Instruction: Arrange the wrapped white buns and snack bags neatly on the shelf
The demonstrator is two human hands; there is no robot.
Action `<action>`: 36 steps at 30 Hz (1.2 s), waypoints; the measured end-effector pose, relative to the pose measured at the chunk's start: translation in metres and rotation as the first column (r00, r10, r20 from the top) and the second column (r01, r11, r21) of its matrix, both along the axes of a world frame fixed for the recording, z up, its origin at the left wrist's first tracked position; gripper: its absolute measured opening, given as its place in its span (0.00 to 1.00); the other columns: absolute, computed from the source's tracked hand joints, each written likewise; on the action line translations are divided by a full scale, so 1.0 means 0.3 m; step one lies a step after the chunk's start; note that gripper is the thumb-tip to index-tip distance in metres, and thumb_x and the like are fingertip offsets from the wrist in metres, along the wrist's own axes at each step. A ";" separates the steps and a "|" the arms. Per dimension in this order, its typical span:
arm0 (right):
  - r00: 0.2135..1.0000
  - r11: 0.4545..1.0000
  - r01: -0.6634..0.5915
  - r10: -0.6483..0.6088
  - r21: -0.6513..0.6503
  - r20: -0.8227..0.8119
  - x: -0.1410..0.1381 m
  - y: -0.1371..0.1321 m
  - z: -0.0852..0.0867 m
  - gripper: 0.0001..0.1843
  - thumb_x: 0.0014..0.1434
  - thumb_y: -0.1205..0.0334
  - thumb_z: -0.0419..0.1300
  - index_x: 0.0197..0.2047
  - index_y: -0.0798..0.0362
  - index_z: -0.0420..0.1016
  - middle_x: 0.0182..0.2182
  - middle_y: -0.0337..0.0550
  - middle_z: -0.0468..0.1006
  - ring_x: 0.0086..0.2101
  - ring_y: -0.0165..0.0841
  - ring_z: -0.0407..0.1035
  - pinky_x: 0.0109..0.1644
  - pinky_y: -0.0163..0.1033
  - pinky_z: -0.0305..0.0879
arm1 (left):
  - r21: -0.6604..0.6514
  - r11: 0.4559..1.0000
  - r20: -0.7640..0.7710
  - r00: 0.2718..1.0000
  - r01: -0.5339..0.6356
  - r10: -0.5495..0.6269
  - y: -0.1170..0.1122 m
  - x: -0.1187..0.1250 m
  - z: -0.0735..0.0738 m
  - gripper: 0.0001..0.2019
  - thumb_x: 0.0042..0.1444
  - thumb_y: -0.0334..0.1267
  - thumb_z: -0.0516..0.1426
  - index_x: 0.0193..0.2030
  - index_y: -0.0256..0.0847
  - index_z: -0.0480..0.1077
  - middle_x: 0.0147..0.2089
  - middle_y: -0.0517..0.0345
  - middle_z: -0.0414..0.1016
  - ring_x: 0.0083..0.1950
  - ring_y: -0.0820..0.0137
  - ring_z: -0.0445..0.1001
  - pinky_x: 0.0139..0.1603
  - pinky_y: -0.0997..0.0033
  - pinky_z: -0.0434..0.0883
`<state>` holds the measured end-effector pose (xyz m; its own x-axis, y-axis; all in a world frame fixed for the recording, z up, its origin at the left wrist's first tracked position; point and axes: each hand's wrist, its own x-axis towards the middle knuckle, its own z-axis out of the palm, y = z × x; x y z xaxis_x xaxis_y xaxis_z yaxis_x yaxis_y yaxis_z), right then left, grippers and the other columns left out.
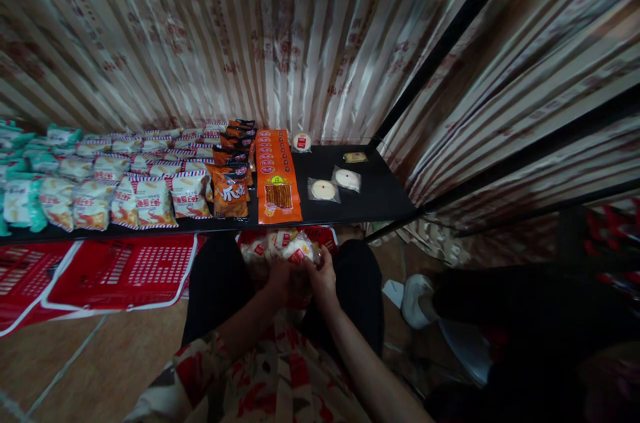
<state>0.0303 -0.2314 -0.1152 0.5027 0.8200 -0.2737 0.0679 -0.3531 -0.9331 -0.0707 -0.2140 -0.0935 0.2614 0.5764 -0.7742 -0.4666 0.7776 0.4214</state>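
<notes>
Between my knees, a bundle of clear-wrapped white cakes (299,248) with red labels sits at the top of a red basket (327,234). My right hand (323,276) grips the right side of the bundle, its thumb and fingers closed on the wrapping. Beside it, my left hand (281,279) is closed against the near side of the same bundle; its fingertips are dim and partly hidden. Ahead on the black table lie two wrapped round white cakes (324,190), a round packet with a red label (302,142) and a small yellowish packet (355,157).
Rows of white snack bags (155,201), teal bags (23,201) and orange-brown bags (231,193) fill the table's left side, next to a flat orange package (278,176). Red baskets (125,269) are below left. Another person's white shoe (419,301) is at right, near black poles (445,43).
</notes>
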 end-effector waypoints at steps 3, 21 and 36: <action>0.985 1.000 0.021 -0.022 -0.005 -0.170 -0.010 -0.004 0.034 0.48 0.45 0.48 0.61 0.65 0.59 0.51 0.46 0.51 0.75 0.44 0.40 0.72 0.46 0.40 0.70 | 0.009 0.999 -0.006 0.999 0.036 -0.036 0.002 0.004 0.005 0.03 0.39 0.25 0.58 0.21 0.34 0.68 0.19 0.57 0.72 0.21 0.72 0.70 0.30 0.70 0.67; 0.993 0.985 0.061 -0.044 0.159 -0.111 0.035 0.027 0.041 0.38 0.48 0.54 0.58 0.62 0.54 0.59 0.43 0.47 0.77 0.37 0.37 0.73 0.40 0.40 0.71 | 0.140 0.989 0.038 0.997 0.057 -0.063 -0.012 0.017 0.074 0.08 0.34 0.34 0.60 0.26 0.34 0.71 0.25 0.54 0.75 0.27 0.67 0.73 0.33 0.68 0.69; 0.948 0.947 -0.192 0.247 0.257 -0.202 0.129 0.084 0.120 0.38 0.50 0.53 0.60 0.63 0.52 0.56 0.44 0.46 0.77 0.40 0.35 0.73 0.44 0.39 0.70 | 0.434 0.900 -0.142 0.990 0.045 0.019 0.006 0.007 0.089 0.13 0.38 0.44 0.62 0.29 0.38 0.71 0.31 0.56 0.75 0.34 0.68 0.73 0.37 0.71 0.67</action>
